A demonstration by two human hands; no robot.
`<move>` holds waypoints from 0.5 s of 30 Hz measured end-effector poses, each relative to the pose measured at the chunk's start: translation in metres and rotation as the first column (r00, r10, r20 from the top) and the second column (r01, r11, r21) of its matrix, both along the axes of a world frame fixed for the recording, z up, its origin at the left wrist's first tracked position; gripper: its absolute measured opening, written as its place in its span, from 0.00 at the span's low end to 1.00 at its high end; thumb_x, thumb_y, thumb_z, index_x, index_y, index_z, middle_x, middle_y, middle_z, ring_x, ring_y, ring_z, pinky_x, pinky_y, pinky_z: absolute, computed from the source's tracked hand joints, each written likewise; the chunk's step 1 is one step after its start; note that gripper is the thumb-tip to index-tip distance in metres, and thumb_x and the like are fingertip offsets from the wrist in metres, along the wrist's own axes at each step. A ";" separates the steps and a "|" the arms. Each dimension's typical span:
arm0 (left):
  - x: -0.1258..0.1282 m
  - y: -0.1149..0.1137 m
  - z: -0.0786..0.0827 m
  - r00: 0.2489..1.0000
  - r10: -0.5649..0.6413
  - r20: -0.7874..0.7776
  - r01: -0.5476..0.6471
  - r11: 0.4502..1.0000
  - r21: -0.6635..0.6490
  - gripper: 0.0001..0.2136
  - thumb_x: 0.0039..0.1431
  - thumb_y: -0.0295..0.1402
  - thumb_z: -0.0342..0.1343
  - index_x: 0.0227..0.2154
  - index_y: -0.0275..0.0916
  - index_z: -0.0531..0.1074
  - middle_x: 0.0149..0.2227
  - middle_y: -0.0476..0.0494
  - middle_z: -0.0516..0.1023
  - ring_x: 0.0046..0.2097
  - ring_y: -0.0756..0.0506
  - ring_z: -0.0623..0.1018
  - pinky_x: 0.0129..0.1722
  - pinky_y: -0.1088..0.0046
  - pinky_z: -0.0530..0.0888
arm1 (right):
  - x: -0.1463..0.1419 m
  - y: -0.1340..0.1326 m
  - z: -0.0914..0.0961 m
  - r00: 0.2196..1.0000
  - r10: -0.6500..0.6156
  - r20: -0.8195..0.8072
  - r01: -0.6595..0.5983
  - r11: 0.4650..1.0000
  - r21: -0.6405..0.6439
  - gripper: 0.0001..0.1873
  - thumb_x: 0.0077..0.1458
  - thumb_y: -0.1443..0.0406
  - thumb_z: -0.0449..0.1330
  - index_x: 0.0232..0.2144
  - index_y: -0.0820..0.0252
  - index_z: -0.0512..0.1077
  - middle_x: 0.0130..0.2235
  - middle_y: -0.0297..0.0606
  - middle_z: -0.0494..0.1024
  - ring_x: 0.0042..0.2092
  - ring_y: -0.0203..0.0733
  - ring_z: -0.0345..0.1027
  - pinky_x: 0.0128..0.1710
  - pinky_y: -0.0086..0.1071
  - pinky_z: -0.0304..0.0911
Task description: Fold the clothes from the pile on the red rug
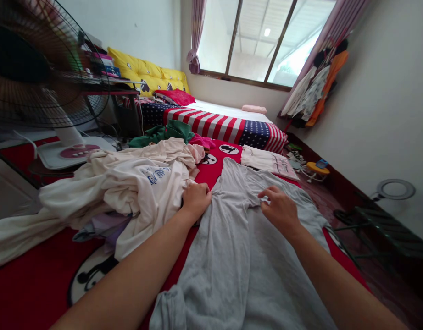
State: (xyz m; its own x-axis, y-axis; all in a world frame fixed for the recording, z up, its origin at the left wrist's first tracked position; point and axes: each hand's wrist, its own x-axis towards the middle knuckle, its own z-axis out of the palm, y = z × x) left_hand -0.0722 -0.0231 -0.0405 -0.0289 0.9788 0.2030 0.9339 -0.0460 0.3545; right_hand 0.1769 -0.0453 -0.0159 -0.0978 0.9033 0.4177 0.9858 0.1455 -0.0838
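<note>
A grey T-shirt (242, 256) lies spread flat on a red sheet (32, 284) in front of me. My left hand (197, 200) is closed on the shirt's left edge near the sleeve. My right hand (279, 208) pinches a fold of the grey fabric near the shirt's upper middle. A pile of cream and white clothes (136, 183) lies just left of my left hand, touching it.
A standing fan (42, 78) is at the left. Green (163, 134) and pink garments lie behind the pile. A folded white garment (268, 161) rests beyond the shirt. A striped bedcover (225, 126), yellow cushions, a window, hanging clothes and a ring light (395, 189) surround the bed.
</note>
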 end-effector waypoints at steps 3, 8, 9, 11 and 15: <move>0.000 0.000 0.000 1.000 0.007 0.002 -0.007 1.000 -0.011 0.11 0.58 0.36 0.50 0.35 0.41 0.78 0.35 0.40 0.80 0.40 0.41 0.78 0.37 0.69 0.71 | -0.032 0.014 0.009 0.979 0.177 -0.096 -0.174 0.984 0.043 0.14 0.53 0.69 0.53 0.39 0.56 0.75 0.45 0.38 0.77 0.42 0.42 0.71 0.42 0.33 0.62; 0.001 0.000 -0.003 1.000 0.015 0.013 -0.015 1.000 -0.021 0.11 0.58 0.35 0.49 0.35 0.40 0.76 0.35 0.39 0.79 0.40 0.41 0.78 0.38 0.68 0.71 | -0.062 0.056 -0.007 0.914 0.399 -0.072 -0.405 0.898 -0.170 0.23 0.62 0.62 0.48 0.58 0.58 0.64 0.61 0.42 0.65 0.60 0.45 0.60 0.59 0.41 0.53; 0.002 0.000 -0.004 1.000 0.020 0.015 -0.019 1.000 -0.021 0.11 0.58 0.35 0.49 0.35 0.40 0.76 0.34 0.39 0.78 0.40 0.40 0.77 0.38 0.67 0.71 | -0.060 0.067 -0.013 0.919 0.391 -0.044 -0.389 0.889 -0.243 0.25 0.63 0.60 0.47 0.61 0.57 0.60 0.64 0.42 0.60 0.63 0.45 0.55 0.61 0.45 0.50; 0.003 0.000 -0.006 0.999 0.032 0.016 -0.031 0.999 -0.030 0.11 0.58 0.34 0.48 0.35 0.39 0.75 0.34 0.38 0.78 0.40 0.39 0.77 0.38 0.66 0.70 | -0.049 0.090 -0.024 0.953 0.304 0.018 -0.277 0.889 -0.364 0.29 0.64 0.55 0.43 0.64 0.57 0.54 0.67 0.42 0.51 0.67 0.46 0.43 0.63 0.49 0.44; 0.006 0.000 -0.007 0.999 0.038 0.015 -0.038 0.999 -0.037 0.11 0.58 0.34 0.48 0.37 0.38 0.74 0.35 0.38 0.76 0.39 0.39 0.77 0.37 0.64 0.71 | -0.030 0.129 -0.030 0.989 0.103 0.103 -0.052 0.910 -0.412 0.35 0.63 0.48 0.41 0.65 0.59 0.51 0.68 0.45 0.46 0.68 0.49 0.38 0.63 0.54 0.40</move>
State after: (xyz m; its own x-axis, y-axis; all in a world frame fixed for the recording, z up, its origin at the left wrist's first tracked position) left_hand -0.0666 -0.0234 -0.0478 -0.0690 0.9836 0.1664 0.9289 0.0025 0.3703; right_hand 0.1472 0.0833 -0.0462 -0.2002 0.9797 -0.0041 0.9792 0.2000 -0.0342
